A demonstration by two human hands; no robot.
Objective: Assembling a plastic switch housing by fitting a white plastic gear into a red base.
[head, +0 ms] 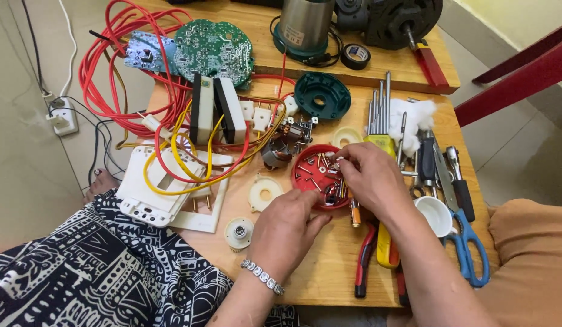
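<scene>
Red dish [305, 181] of screws sits centre frame on the surface [329, 266]. Right hand [369, 175] pinches a small pale part over it; left hand [287, 227], loosely curled, grips nothing visible. Best picking singly, low over dish.

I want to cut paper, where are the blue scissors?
In the head view, the blue-handled metal scissors lie at the wooden table's right edge, beside the small white cup, right of the person's right hand.

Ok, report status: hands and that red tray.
Both hands, left hand and right hand, over red tray of screws. Right fingertips pinching a small part. Pliers lie alongside.
</scene>
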